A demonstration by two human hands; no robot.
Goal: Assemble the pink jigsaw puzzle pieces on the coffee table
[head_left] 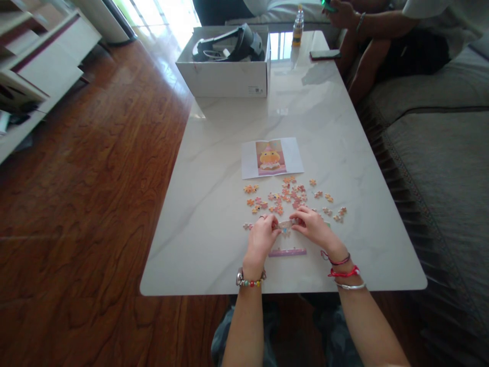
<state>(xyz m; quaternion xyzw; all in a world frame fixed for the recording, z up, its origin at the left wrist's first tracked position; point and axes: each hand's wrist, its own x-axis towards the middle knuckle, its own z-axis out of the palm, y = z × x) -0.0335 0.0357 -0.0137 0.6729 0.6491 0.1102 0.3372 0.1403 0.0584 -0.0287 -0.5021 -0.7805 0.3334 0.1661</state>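
Note:
My left hand (263,235) and my right hand (315,226) meet over the white marble table (214,204), each pinching an end of a short joined strip of puzzle pieces (286,224). Several loose orange and pink puzzle pieces (290,196) lie scattered just beyond my fingers. A finished pink strip of pieces (287,252) lies flat between my wrists. Farther back lies the reference picture (272,157), a sheet showing an orange cartoon figure.
A white cardboard box (225,76) holding a black headset stands at the table's far end, beside a small bottle (298,28) and a dark phone (324,54). Another person's arm (367,46) rests at the far right. A grey sofa (439,153) runs along the right; wooden floor lies left.

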